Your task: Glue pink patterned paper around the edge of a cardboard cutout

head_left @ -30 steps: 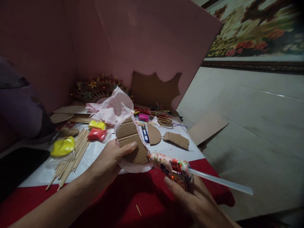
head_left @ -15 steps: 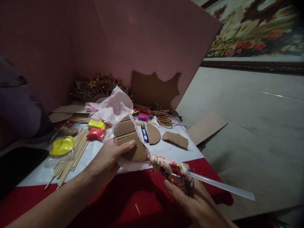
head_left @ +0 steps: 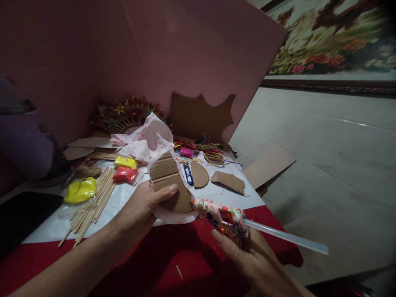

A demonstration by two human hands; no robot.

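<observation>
- Right now the left hand clamps a brown corrugated cardboard piece wrapped in dotted white paper.
- Right hand grips a floral-patterned glue gun, its nozzle pointing left and touching the cardboard's lower right edge.

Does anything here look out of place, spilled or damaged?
A lone wooden stick lies on the red cloth, apart from the stick pile. A cardboard sheet lies on the floor. Nothing looks damaged.
</observation>
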